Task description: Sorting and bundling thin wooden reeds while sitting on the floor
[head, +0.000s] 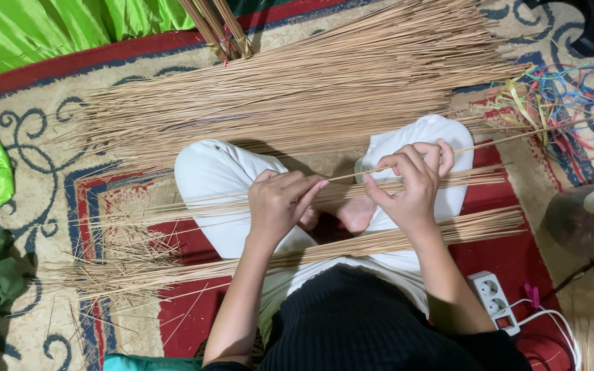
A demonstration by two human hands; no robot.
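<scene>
A: Black top at the bottom edge, white-trousered legs crossed above it, both forearms reaching out over the lap. State of the hands?

B: Left hand pinched shut on one thin stick, thumb against fingertips at its near end. Right hand curled around the same stick a little further along. Hands apart, a small gap between them, both clamped on it.

A: Long axis?

B: Nearly left to right across the lap, rising slightly toward the right. Free end points right and a bit away, running out over the rug toward the coloured strings. Left hand has the butt; right hand is nearer the free length.

A: Surroundings?

B: Big fan of sticks beyond the knees, lying on much the same axis. Smaller bundle across the lap under the forearms. Power strip by the right elbow.
</scene>
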